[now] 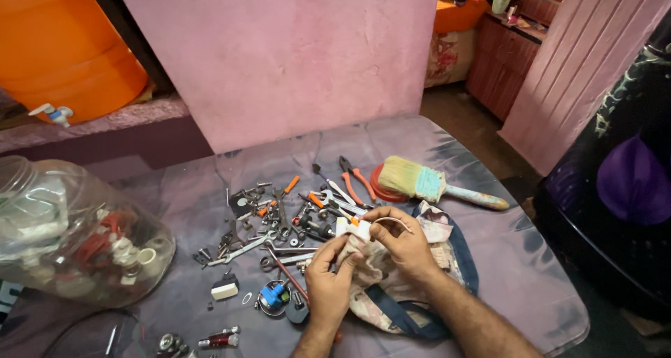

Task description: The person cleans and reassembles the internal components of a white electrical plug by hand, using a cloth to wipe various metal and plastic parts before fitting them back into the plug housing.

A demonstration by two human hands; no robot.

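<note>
Both my hands meet over the middle of a table covered with a purple-grey sheet. My left hand and my right hand together pinch a small white plastic part with an orange bit and a thin pale wire curving from it. Under my hands lies a floral cloth bag with blue trim. Just beyond my fingers is a scatter of small tools and metal parts, among them screwdrivers, spanners and orange-handled pliers.
A wide paintbrush lies at the back right, over a red ring. A clear plastic jar of fittings lies on its side at the left. An orange water drum stands on a ledge. A pink wall is behind; a dark chair is at the right.
</note>
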